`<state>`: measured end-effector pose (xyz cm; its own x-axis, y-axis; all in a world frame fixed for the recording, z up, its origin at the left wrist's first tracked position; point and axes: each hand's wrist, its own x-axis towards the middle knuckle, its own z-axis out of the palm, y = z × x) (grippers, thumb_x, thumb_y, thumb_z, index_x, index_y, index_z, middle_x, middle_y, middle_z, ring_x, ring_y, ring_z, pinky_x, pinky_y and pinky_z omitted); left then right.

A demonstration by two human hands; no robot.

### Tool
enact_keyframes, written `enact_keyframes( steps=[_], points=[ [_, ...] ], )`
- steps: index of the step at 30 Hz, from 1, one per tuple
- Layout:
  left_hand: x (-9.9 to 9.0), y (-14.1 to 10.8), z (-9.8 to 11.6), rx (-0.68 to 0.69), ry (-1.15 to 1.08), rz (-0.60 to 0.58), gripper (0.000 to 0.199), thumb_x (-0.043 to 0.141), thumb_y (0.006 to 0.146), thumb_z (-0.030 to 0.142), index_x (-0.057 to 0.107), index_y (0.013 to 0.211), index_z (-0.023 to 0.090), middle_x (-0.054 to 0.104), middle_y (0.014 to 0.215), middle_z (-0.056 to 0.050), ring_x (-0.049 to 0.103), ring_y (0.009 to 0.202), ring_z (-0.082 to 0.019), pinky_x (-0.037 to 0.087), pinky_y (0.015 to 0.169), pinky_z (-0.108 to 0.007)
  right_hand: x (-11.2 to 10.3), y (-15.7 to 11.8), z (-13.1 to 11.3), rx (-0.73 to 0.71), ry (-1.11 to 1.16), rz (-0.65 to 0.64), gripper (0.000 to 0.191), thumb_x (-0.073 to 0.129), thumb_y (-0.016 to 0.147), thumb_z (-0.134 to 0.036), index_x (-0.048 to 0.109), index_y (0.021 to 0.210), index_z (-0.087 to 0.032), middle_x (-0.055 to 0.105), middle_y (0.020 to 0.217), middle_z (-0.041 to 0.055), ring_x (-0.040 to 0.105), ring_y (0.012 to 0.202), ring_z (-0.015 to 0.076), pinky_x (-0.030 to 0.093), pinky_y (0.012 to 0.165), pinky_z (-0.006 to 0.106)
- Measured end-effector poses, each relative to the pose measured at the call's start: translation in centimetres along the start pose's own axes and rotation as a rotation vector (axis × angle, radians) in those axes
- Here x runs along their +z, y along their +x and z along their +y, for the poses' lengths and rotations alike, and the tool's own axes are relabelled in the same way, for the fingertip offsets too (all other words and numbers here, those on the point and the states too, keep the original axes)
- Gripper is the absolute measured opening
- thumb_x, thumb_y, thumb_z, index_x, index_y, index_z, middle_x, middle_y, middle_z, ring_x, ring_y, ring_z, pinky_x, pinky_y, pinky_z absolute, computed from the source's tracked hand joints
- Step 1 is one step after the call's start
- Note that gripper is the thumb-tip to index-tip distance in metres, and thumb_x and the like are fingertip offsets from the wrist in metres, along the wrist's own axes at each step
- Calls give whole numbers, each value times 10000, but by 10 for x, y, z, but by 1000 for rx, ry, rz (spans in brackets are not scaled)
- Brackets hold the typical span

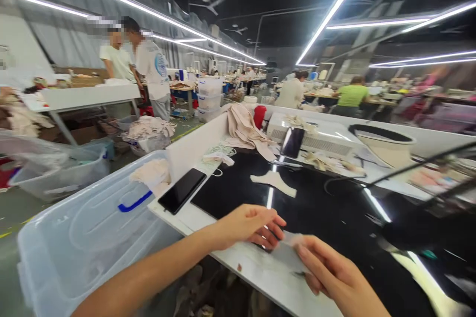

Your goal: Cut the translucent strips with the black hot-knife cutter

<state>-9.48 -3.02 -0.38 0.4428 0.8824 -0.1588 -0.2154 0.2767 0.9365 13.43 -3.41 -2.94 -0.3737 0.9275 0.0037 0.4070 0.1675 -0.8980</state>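
Near the front edge of the black table surface (230,183), my right hand (327,267) pinches a thin translucent sheet (288,256) between thumb and fingers. My left hand (253,226) is at the sheet's upper left, its fingers slightly curled and apart, with nothing visible between them. A pale, curved fabric piece (274,182) lies flat on the black surface beyond my hands. To the left, a black phone (182,190) rests on the white table edge.
A lidded clear bin (100,228) with a blue handle stands at the left. Beige fabric (243,129) is piled at the table's back, near a second dark phone (292,142). Blurred dark cables cross the right side. Several people are farther off.
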Motion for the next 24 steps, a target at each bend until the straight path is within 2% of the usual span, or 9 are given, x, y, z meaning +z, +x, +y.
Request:
enact_keyframes(
  steps=[2,5,11,18,24],
  points=[
    [-1,-2,5,10,42,-8,518,726,843,594,706,1034,113,660,928,-54,617,781,-119,514,822,-309,1,1,-13,66,105,-54,502,571,853,-732,715,895,-252,450,527,-47,434,487,120,399,515,271],
    [0,-2,8,12,139,-15,451,771,819,517,703,1020,119,646,879,-12,581,739,-96,493,784,-284,5,3,-24,65,183,-84,506,588,853,-712,674,879,-214,418,557,-62,390,511,101,341,526,248],
    [5,2,9,50,313,-5,333,785,803,421,727,946,126,648,808,0,555,680,-97,437,677,-249,10,5,-26,32,175,-137,463,579,881,-654,671,894,-200,420,571,-60,380,526,105,318,520,245],
    [-9,12,7,15,368,78,314,770,810,436,742,950,156,624,698,13,579,662,-125,473,671,-264,-4,3,-19,140,187,-62,407,611,857,-576,692,986,-198,637,726,-1,477,561,114,410,558,258],
    [-14,17,10,-20,368,115,302,746,833,454,707,928,169,583,676,35,570,663,-111,529,724,-283,-14,0,-5,191,253,18,414,669,800,-582,699,949,-197,709,801,34,585,638,146,491,602,269]
  ],
)
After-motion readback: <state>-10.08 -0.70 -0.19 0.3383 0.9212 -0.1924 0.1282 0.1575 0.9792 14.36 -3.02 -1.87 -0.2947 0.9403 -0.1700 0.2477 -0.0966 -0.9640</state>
